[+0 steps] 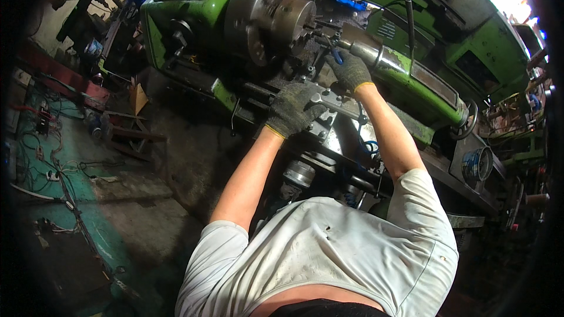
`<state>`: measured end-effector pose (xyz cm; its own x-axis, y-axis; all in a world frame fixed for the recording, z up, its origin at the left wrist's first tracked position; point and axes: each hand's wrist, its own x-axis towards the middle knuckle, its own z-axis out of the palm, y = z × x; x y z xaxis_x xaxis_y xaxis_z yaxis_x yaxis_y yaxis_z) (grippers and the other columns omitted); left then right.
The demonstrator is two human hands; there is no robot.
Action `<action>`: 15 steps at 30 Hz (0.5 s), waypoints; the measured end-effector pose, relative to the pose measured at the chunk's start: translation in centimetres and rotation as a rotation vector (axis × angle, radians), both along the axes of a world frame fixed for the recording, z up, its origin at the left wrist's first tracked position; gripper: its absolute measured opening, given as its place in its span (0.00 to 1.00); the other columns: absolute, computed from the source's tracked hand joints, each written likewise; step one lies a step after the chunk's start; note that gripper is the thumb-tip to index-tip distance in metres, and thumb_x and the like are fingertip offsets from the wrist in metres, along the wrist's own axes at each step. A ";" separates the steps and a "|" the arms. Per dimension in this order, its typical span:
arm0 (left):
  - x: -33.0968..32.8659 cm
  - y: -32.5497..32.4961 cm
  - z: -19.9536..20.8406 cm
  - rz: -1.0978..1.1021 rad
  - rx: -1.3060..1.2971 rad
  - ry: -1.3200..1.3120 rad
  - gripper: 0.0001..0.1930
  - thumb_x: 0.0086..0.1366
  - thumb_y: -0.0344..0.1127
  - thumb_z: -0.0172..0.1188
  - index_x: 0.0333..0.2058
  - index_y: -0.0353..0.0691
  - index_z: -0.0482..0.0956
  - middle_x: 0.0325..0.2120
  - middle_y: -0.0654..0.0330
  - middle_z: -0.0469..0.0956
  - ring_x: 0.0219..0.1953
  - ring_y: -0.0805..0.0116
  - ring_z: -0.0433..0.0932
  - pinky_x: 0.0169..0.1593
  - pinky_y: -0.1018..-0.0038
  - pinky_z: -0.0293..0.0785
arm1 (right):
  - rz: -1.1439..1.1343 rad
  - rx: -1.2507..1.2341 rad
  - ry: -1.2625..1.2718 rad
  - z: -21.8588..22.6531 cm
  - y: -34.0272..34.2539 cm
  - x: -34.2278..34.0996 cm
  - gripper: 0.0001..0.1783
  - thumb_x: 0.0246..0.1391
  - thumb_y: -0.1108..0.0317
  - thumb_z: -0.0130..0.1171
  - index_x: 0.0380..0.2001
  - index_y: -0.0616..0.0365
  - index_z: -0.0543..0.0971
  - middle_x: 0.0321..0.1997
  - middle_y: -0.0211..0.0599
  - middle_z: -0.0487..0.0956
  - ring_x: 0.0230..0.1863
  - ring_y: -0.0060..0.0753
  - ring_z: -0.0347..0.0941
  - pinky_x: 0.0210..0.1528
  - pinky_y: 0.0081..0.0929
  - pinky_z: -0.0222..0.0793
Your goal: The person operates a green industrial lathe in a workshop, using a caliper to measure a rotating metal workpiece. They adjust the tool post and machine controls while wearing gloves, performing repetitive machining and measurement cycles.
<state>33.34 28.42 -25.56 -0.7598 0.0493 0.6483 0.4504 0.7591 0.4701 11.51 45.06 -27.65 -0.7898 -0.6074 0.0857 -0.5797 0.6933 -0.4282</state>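
Observation:
My right hand (351, 72), in a dark grey knit glove, closes around a slim tool with a blue handle (336, 56); its tip points toward the chuck, and its exact kind is hard to make out. My left hand (292, 107), gloved the same way, rests on the lathe carriage with thumb and fingers apart. Close to that thumb lies a metal lever (338, 107) on the carriage. Ahead of both hands, the large steel chuck (258, 17) grips a round metal workpiece (292, 20). The tailstock barrel (364, 53) faces it from the right.
The green lathe headstock (200, 14) stands left of the chuck, with tools on top. A handwheel (467, 118) sits at the tailstock's right end. A blue hose (370, 145) hangs by the carriage. Cables (64, 182) lie across the floor at left.

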 end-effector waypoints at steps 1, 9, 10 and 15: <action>0.1 -0.1 -0.1 0.004 -0.003 -0.007 0.23 0.63 0.47 0.72 0.52 0.41 0.85 0.49 0.49 0.85 0.53 0.45 0.83 0.60 0.53 0.77 | 0.008 0.002 -0.003 -0.5 -0.2 -0.2 0.36 0.69 0.40 0.56 0.67 0.57 0.76 0.64 0.59 0.78 0.63 0.61 0.76 0.65 0.48 0.72; 0.3 -0.5 -0.3 0.019 -0.005 -0.013 0.23 0.63 0.48 0.73 0.52 0.41 0.85 0.49 0.49 0.85 0.53 0.45 0.82 0.60 0.53 0.77 | -0.102 -0.032 -0.081 1.8 -1.4 1.7 0.38 0.67 0.37 0.58 0.68 0.54 0.75 0.61 0.61 0.80 0.62 0.62 0.78 0.64 0.49 0.73; 0.3 -0.4 -0.3 0.022 -0.009 -0.014 0.23 0.63 0.48 0.73 0.52 0.41 0.85 0.49 0.49 0.85 0.53 0.45 0.82 0.60 0.53 0.77 | -0.140 -0.037 -0.119 3.0 -1.4 2.5 0.38 0.67 0.37 0.58 0.68 0.55 0.75 0.60 0.61 0.81 0.61 0.63 0.79 0.63 0.49 0.73; 0.1 -0.3 -0.6 0.020 -0.004 0.003 0.23 0.63 0.48 0.72 0.52 0.42 0.85 0.49 0.49 0.85 0.53 0.45 0.82 0.60 0.53 0.77 | -0.111 -0.075 -0.067 2.6 -0.9 2.5 0.37 0.68 0.38 0.57 0.66 0.55 0.76 0.58 0.61 0.82 0.59 0.64 0.80 0.62 0.51 0.73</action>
<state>33.44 28.12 -26.12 -0.7585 0.0367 0.6507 0.4369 0.7695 0.4658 14.03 44.13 -25.09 -0.8574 -0.5095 0.0723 -0.4692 0.7162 -0.5167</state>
